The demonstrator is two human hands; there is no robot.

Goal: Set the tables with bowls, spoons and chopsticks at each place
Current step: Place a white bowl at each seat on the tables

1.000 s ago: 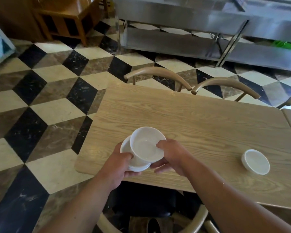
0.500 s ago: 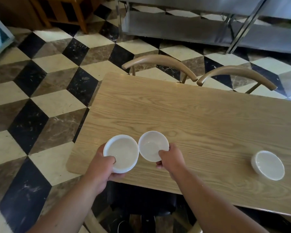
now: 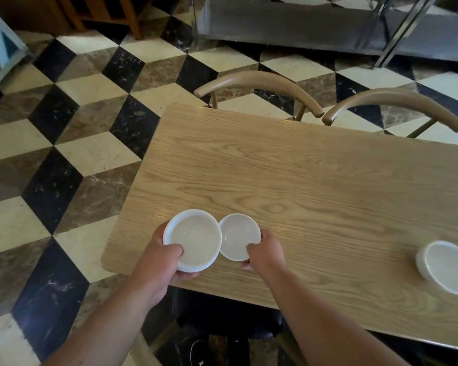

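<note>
**Head view.**

- Hands: two.
  - Left hand (image 3: 159,262) at 7 o'clock of the table (image 3: 288,180). Grip clenched round a stack of bowls (image 3: 193,240), thumb over the near rim, fingers beneath. At least two rims showing, exact count not readable.
  - Right hand (image 3: 265,253) at 6 o'clock. Grip pinching a single bowl (image 3: 237,237) by its near rim, just beside the stack, rims meeting in this view. Resting on the table or just above it: cannot tell.
- Bowls set down: one. Third bowl (image 3: 446,265), white, upright on the table at 4 o'clock, well apart from both hands.
- Table: one, light wood grain, rounded corners.
- Chair backs (image 3: 257,84): two, curved wood, at 12 and 1 o'clock beyond the far edge.
- Dark seat (image 3: 222,313): one, under the near edge at 6 o'clock.
- Floor (image 3: 90,154): marble tiles in black, cream and brown, cube pattern.
- Steel shelving (image 3: 288,22) far off at 12 o'clock.
- Wooden furniture (image 3: 111,9) at 11 o'clock.
</note>
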